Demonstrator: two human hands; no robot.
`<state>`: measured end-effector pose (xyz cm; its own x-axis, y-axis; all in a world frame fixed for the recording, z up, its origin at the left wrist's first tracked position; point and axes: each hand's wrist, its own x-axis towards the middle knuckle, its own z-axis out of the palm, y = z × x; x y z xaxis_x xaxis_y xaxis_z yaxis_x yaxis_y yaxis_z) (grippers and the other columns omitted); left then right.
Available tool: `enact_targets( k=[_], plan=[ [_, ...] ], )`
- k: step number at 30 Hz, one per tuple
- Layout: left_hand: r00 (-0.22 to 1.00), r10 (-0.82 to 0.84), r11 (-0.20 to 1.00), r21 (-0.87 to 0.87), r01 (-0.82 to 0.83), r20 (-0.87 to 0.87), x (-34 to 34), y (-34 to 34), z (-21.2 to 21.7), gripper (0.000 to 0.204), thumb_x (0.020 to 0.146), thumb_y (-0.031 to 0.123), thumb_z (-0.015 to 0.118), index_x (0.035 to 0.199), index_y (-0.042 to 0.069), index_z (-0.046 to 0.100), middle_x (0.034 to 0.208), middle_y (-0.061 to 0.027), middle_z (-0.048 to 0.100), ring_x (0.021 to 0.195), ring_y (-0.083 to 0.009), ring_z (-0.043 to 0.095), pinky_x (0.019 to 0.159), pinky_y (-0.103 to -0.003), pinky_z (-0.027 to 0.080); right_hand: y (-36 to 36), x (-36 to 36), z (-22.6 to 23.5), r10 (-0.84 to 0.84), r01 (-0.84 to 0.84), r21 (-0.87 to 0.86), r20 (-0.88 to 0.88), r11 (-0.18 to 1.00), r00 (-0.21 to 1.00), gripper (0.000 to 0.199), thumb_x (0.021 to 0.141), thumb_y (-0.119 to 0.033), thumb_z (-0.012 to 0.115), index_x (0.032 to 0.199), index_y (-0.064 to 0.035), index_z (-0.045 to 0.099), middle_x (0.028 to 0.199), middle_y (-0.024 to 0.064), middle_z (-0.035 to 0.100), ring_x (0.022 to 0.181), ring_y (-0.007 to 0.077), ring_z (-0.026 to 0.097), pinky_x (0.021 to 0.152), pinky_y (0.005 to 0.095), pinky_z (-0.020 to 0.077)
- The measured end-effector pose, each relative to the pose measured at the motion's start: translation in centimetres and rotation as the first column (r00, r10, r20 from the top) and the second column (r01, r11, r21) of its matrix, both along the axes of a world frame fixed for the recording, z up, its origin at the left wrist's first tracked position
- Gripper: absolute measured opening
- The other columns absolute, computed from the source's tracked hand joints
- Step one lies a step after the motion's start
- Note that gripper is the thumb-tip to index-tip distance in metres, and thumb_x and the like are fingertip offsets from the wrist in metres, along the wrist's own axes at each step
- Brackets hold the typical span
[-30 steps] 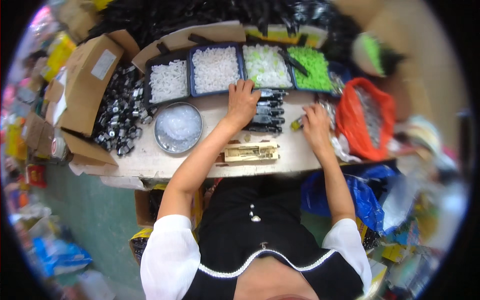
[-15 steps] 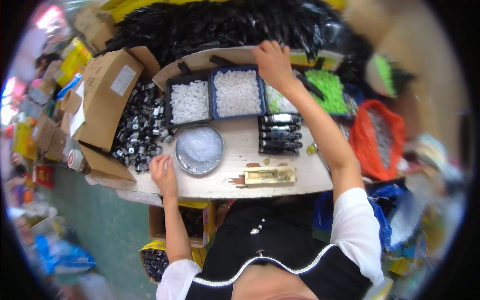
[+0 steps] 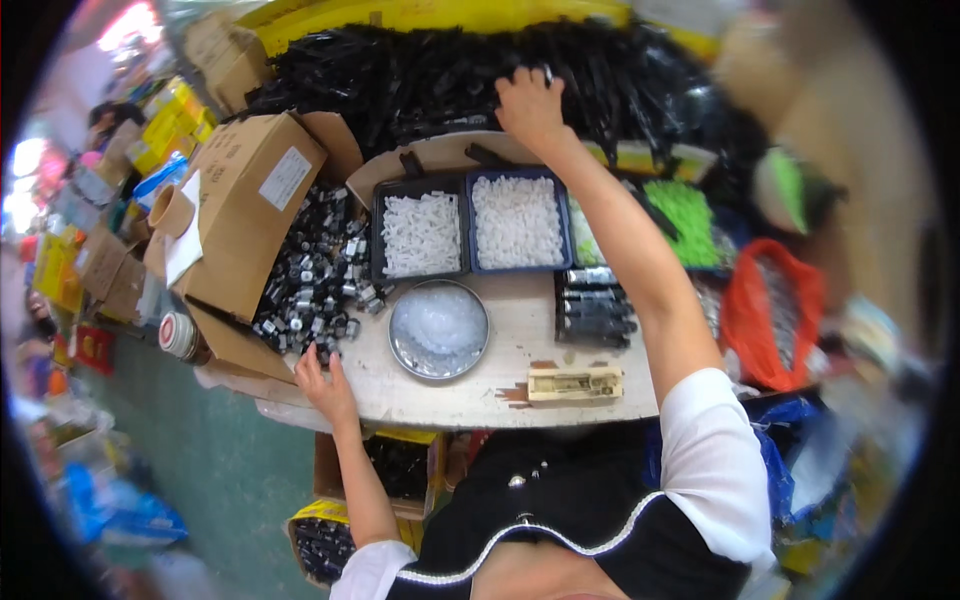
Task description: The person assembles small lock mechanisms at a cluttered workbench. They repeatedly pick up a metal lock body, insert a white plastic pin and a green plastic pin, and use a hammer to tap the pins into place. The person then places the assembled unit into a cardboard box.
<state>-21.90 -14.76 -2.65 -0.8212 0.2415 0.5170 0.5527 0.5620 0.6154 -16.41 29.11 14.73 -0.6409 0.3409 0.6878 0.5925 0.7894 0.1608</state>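
R hand (image 3: 532, 105) half-curled at blk parts (image 3: 385, 80), far ctr; L hand (image 3: 327, 388) loosely curled by metal bits (image 3: 305, 270), near left; can't tell grip, either. Blk parts prob light, stiff, slick; pinch mid-body.

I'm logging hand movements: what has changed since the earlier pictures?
The right hand moved from beside the red bag to the far black pile; the left hand went from the row of black pieces to the metallic parts at left. Any grip is unclear. The bag and cream block stayed put.
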Motion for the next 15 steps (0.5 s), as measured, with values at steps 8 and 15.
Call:
enact_targets(
  k=[8, 15],
  plan=[
    [1.0, -0.003, 1.0, -0.017, 0.003, -0.004, -0.3, 0.1, -0.2, 0.038, 0.079, 0.008, 0.063, 0.115, 0.0, 0.054, 0.105, -0.0152, 0.05, 0.1, -0.0329, 0.046, 0.088, -0.042, 0.036, 2.5, -4.4, -0.2, 0.111, -0.109, -0.194, 0.001, 0.975, 0.994, 0.017, 0.074, -0.018, 0.063, 0.09, -0.019, 0.067, 0.099, 0.0055, 0.057, 0.102, 0.0279, 0.051, 0.08, 0.0519, 0.0365],
    [0.999, -0.003, 0.998, 0.06, 0.0, 0.044, -0.5, -0.5, -1.2, 0.029, 0.077, 0.006, 0.065, 0.104, -0.002, 0.057, 0.1, -0.0133, 0.049, 0.094, -0.0288, 0.049, 0.083, -0.037, 0.041, 5.3, 1.1, 3.5, 0.053, -0.707, -0.549, -0.772, 0.445, 0.633, 0.029, 0.07, -0.021, 0.076, 0.093, -0.0067, 0.067, 0.087, 0.0034, 0.064, 0.078, 0.0128, 0.056, 0.065, 0.0268, 0.0395]
  ],
)
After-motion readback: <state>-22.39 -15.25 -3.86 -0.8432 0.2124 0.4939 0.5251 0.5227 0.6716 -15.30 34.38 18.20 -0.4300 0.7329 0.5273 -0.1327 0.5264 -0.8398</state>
